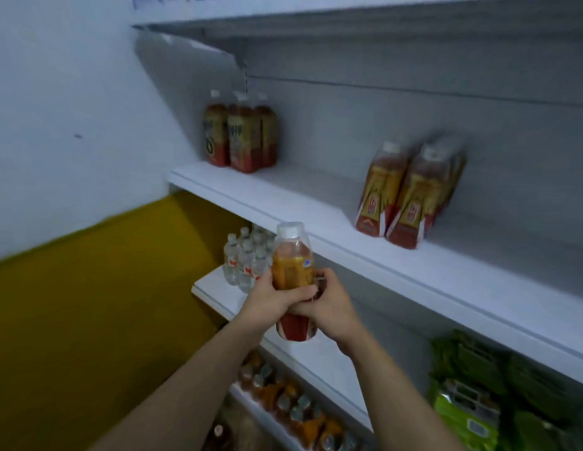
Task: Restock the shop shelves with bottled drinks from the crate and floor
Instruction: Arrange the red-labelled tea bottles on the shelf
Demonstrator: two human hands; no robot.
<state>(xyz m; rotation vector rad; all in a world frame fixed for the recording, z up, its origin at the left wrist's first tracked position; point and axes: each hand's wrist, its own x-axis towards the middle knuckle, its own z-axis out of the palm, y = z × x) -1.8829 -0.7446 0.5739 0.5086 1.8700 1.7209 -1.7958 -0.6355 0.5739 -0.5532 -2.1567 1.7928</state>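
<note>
Both hands hold one upright drink bottle with a white cap, an orange-brown label and a red base, in front of the white upper shelf. My left hand wraps its left side. My right hand grips its right side and lower half. On the upper shelf stand three similar bottles at the far left and a group of red-and-gold bottles further right.
Small clear water bottles stand on the lower shelf, behind my left hand. Green packets lie at the lower right. More bottles fill a shelf near the floor. A yellow-and-white wall closes the left side.
</note>
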